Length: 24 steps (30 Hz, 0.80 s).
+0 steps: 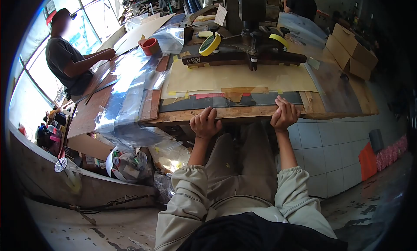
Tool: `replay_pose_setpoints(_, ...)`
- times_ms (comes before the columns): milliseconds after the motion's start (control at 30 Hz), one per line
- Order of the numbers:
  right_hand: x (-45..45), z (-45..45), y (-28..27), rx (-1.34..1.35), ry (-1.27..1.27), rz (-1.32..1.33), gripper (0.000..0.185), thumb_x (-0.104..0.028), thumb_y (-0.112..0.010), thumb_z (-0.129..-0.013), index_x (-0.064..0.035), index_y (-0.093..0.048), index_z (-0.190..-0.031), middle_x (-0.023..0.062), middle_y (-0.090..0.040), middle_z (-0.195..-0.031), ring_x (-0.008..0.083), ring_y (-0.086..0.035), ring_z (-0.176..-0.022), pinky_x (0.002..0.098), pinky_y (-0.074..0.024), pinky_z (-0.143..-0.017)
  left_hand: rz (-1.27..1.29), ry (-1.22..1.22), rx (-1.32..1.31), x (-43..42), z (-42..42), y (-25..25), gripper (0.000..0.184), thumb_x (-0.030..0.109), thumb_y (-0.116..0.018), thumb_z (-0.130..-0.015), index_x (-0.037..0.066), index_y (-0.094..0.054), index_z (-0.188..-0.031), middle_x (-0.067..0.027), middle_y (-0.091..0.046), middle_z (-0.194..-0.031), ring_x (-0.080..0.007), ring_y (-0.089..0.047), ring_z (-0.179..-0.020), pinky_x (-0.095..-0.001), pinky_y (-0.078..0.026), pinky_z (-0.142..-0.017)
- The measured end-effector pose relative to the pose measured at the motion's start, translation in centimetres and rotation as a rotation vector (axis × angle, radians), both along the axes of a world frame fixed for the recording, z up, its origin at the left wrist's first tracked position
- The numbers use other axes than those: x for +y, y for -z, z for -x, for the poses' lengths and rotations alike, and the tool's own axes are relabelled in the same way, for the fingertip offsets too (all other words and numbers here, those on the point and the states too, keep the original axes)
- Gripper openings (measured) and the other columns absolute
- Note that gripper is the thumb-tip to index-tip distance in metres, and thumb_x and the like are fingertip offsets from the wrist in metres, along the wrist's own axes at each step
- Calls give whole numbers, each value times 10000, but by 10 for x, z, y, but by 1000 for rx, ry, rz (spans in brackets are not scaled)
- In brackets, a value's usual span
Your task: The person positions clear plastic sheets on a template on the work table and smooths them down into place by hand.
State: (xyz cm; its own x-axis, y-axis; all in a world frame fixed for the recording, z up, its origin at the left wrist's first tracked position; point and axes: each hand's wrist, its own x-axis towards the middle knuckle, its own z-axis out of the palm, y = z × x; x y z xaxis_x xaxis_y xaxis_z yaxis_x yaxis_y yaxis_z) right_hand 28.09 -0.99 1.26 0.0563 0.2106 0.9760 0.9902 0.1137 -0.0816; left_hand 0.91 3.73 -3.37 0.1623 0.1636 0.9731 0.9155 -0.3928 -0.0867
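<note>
Curled fingers: L hand (pixel 205 123) & R hand (pixel 285 113) at wooden front edge (pixel 247 113), wearer's side of press bar (pixel 278 57); can't tell if clamped on it. Head view: tan sheet (pixel 208 79) flat, reaching beneath bar; dark strip (pixel 191 104) nearer wearer than bar. Progress, my guess: sheet laid, tape (pixel 245 90) on; bar contact & what's left unclear. Co-worker (pixel 63 62) well left of bar.

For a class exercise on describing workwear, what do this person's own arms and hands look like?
Both arms wear loose, pale grey-beige sleeves with gathered cuffs ending on the forearms and stitched seams. The left hand and right hand are bare; no gloves or watch show.
</note>
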Motion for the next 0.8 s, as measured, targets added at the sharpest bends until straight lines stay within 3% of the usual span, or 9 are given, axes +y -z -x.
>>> replay_pose_setpoints(500,0,-1,1,0,-5,-5,294,-211,-420,-864,-96,-690,-859,18,-719,-936,180,-667,-865,326,-383,-832,20,27,-4,-1,-1,-2,421,477,-367,-962,178,-643,-1068,16,-627,-1080,-178,-573,-925,-386,-356,-853)
replay_pose_setpoints(700,0,-1,1,-5,-2,-1,301,-212,-414,-865,-95,-691,-868,19,-719,-935,178,-667,-865,326,-385,-828,23,2,11,-1,1,-1,388,476,-419,-935,199,-659,-1063,34,-624,-1088,-150,-570,-925,-362,-364,-869)
replay_pose_setpoints(800,0,-1,0,-2,-7,-3,300,-213,-413,-866,-95,-689,-870,19,-719,-940,177,-666,-868,327,-385,-826,42,20,10,-2,0,-1,423,480,-363,-964,179,-638,-1075,10,-619,-1091,-188,-567,-929,-392,-353,-855)
